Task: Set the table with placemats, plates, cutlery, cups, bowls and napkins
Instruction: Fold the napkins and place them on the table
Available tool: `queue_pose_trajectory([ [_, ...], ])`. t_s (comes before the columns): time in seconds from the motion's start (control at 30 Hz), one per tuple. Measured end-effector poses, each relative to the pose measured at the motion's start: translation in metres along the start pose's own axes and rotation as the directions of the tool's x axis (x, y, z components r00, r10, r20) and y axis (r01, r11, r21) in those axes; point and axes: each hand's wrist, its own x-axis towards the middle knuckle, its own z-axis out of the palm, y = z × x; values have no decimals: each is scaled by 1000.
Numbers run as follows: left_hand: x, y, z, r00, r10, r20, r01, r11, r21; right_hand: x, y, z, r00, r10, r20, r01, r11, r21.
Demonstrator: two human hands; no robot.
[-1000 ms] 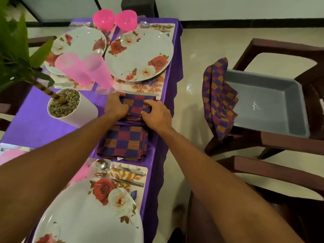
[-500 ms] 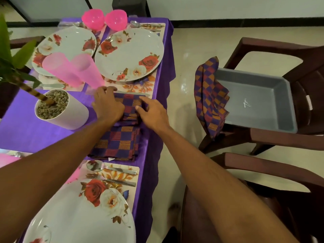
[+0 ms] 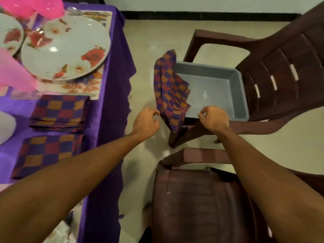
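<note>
A checked purple, red and orange napkin hangs over the left rim of a grey tub that sits on a brown chair. My left hand is just left of the napkin's lower edge, fingers curled, touching or nearly touching the cloth. My right hand hovers at the tub's near rim, right of the napkin, fingers loosely curled with nothing in them. Two folded checked napkins lie on the purple tablecloth. A floral plate rests on a floral placemat.
Pink cups and pink bowls stand at the left and top left. A second floral plate is at the far left. A brown plastic chair holds the tub; another chair is directly below my arms.
Both hands have left the folded napkin on the table and moved right to the napkin hanging from the grey tub. My view has swung to the right.
</note>
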Motion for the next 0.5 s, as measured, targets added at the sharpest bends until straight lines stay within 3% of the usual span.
queue_pose_trajectory([
  [0.1,27,4,41,971,-205,119,210,977,-26,11,29,13,995,91,30,-93,995,45],
  [0.2,61,4,76,937,-296,187,314,946,-78,22,38,31,989,151,9,-151,985,82],
  [0.43,117,0,121,872,-489,-6,481,860,-172,34,41,49,968,232,-98,-222,969,106],
  [0.5,121,-5,123,877,-475,-69,463,875,-140,35,41,51,965,232,-123,-218,969,115],
])
